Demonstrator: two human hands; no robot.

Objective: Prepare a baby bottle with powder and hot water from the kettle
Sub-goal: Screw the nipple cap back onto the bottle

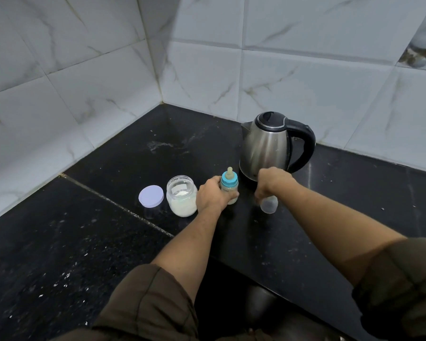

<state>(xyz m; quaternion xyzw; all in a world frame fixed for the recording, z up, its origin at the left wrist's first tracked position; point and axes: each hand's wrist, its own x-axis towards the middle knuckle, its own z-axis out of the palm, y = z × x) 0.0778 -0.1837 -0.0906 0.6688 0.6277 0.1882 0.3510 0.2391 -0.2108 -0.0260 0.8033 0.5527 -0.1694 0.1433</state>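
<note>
The baby bottle stands upright on the dark surface, just in front of the kettle and beside the open powder jar. The left hand has its grip clamped around the bottle body, under the blue collar. The right hand has its grip closed on the clear cap, which touches the surface. The jar's lid lies apart to the left. The bottle looks small, light and smooth plastic, so I think it can tip or slip easily; holding the body low is sensible. The soft teat should not be squeezed. The kettle is heavier and maybe hot, so only the black handle is safe.
</note>
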